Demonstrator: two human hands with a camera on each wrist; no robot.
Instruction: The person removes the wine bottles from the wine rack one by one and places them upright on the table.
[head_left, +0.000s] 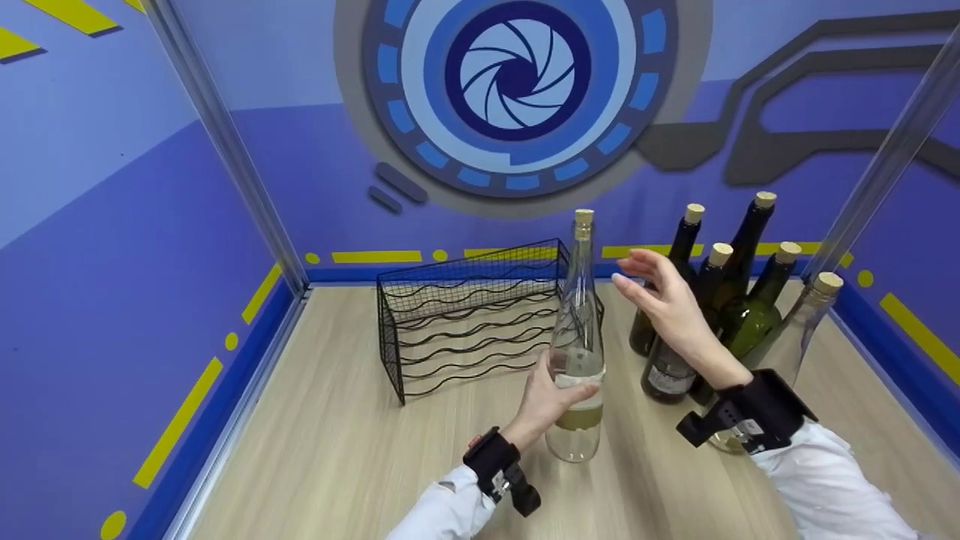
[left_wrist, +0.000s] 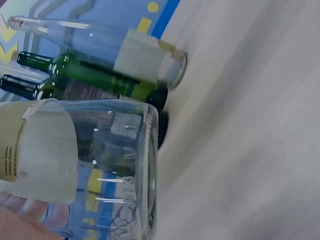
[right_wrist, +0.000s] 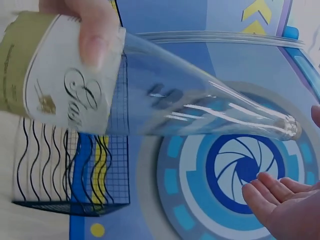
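My left hand (head_left: 551,401) grips a clear glass bottle (head_left: 577,322) round its labelled lower body, thumb across the front. The bottle stands roughly upright with a cork in its mouth; I cannot tell whether its base touches the table. In the right wrist view its white and gold label (right_wrist: 67,75) faces the camera. My right hand (head_left: 667,300) hovers to the right of the bottle's neck, apart from it, fingers extended and holding nothing. Just behind the bottle stands a black wire rack (head_left: 472,322) with wavy bars.
On the right several corked bottles stand close together, among them a green bottle (head_left: 750,322), a dark bottle (head_left: 667,375) and another clear bottle (head_left: 799,337), partly behind my right forearm. The wooden tabletop (head_left: 322,465) is bounded by blue printed panels (head_left: 300,180).
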